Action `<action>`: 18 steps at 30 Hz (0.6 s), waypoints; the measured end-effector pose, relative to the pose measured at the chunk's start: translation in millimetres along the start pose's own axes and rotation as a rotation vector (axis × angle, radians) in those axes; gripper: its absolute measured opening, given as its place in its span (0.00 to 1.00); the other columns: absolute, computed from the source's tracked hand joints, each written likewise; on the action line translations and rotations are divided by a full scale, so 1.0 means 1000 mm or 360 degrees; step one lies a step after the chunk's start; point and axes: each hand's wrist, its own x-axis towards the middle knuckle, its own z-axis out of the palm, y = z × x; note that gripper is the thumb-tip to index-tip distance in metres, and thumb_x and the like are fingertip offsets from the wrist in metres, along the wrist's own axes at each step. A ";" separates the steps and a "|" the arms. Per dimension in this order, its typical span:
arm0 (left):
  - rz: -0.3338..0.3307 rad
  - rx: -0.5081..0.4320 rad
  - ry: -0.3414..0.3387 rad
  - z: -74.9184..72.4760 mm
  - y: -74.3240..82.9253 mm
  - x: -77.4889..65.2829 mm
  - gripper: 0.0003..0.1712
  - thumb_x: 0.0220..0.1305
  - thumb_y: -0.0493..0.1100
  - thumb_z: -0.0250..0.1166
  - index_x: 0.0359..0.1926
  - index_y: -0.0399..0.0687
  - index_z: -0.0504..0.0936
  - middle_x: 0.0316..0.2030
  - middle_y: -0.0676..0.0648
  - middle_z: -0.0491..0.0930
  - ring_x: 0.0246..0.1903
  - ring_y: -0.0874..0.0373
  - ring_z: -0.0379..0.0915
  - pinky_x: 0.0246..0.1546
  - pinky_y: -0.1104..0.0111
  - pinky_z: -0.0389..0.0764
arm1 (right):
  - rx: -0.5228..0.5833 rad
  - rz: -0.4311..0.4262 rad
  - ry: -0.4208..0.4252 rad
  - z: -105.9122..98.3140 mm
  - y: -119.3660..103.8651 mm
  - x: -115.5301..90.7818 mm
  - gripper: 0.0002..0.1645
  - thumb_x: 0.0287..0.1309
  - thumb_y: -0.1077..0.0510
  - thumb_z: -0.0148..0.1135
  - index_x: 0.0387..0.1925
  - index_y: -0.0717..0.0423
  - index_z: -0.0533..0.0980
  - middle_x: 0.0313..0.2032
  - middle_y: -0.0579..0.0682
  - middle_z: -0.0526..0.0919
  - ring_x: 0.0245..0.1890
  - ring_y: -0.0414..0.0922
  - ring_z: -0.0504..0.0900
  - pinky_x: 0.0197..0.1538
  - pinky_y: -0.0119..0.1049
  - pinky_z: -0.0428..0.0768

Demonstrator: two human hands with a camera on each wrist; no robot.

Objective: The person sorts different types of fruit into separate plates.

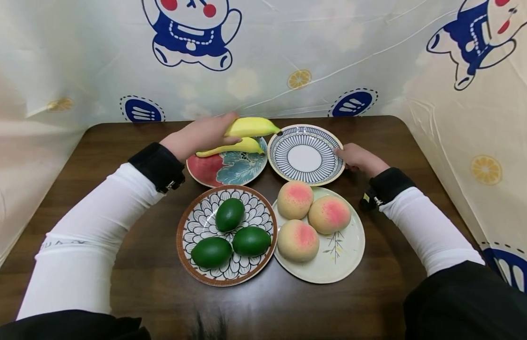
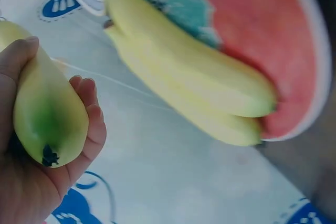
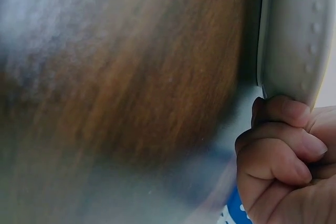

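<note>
My left hand (image 1: 201, 134) grips a yellow banana (image 1: 254, 126) above the red and teal plate (image 1: 204, 167), the fruit's dark tip over the edge of the neighbouring striped plate. In the left wrist view, fingers and thumb wrap this banana (image 2: 50, 108), whose near end is greenish. Two more bananas (image 2: 194, 66) lie side by side on the red and teal plate. With its fingers curled, my right hand (image 1: 360, 158) holds the right rim of the blue-and-white striped plate (image 1: 284, 163). The right wrist view shows that plate's pale outer side (image 3: 294, 40) against the thumb and fingers.
Nearer to me, a brown-rimmed flower-pattern plate (image 1: 184, 252) bears three dark green oval fruits (image 1: 230, 215). Right of it, a pale plate (image 1: 346, 255) carries three peaches (image 1: 298, 241). All stand on a dark wooden table (image 1: 153, 283), with a printed cloth (image 1: 263, 56) behind.
</note>
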 end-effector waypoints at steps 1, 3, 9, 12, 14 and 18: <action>0.0017 0.0001 0.0002 -0.002 0.005 0.004 0.33 0.75 0.52 0.60 0.70 0.40 0.62 0.45 0.39 0.75 0.42 0.46 0.72 0.48 0.56 0.74 | 0.0003 0.0006 0.0003 0.000 0.001 0.000 0.25 0.82 0.47 0.37 0.42 0.64 0.71 0.17 0.44 0.68 0.18 0.42 0.65 0.28 0.32 0.64; 0.0053 0.0004 -0.0001 -0.007 0.014 0.011 0.32 0.75 0.52 0.60 0.70 0.41 0.62 0.46 0.40 0.74 0.43 0.46 0.71 0.49 0.56 0.73 | 0.0010 0.0010 0.0008 0.001 0.002 0.001 0.25 0.82 0.47 0.37 0.41 0.63 0.71 0.17 0.44 0.68 0.18 0.41 0.65 0.28 0.32 0.65; 0.0154 -0.0008 -0.0003 -0.018 0.039 0.028 0.30 0.76 0.53 0.58 0.68 0.41 0.62 0.44 0.42 0.73 0.43 0.47 0.71 0.49 0.56 0.72 | 0.0026 -0.0015 0.0001 0.002 0.003 0.002 0.24 0.82 0.48 0.37 0.39 0.63 0.70 0.17 0.44 0.68 0.17 0.41 0.65 0.27 0.32 0.65; 0.0184 0.0006 0.0000 -0.019 0.048 0.035 0.31 0.76 0.54 0.58 0.68 0.41 0.62 0.45 0.42 0.73 0.44 0.47 0.70 0.50 0.56 0.72 | 0.0021 -0.0010 0.0012 0.002 0.002 0.003 0.24 0.82 0.48 0.38 0.40 0.64 0.71 0.17 0.45 0.68 0.18 0.42 0.65 0.27 0.32 0.65; 0.0207 0.0034 0.0015 -0.018 0.054 0.040 0.31 0.76 0.55 0.58 0.68 0.41 0.62 0.45 0.42 0.73 0.44 0.47 0.70 0.50 0.56 0.72 | 0.0014 -0.0004 0.0014 0.001 0.002 0.002 0.25 0.82 0.48 0.38 0.40 0.64 0.71 0.18 0.45 0.68 0.18 0.42 0.66 0.28 0.32 0.65; 0.0219 0.0074 0.0042 -0.013 0.064 0.052 0.33 0.76 0.55 0.58 0.70 0.42 0.62 0.47 0.42 0.75 0.44 0.48 0.72 0.51 0.56 0.74 | 0.0000 -0.0001 0.0018 0.000 0.001 0.003 0.25 0.82 0.47 0.38 0.40 0.63 0.71 0.18 0.45 0.69 0.18 0.42 0.66 0.28 0.32 0.65</action>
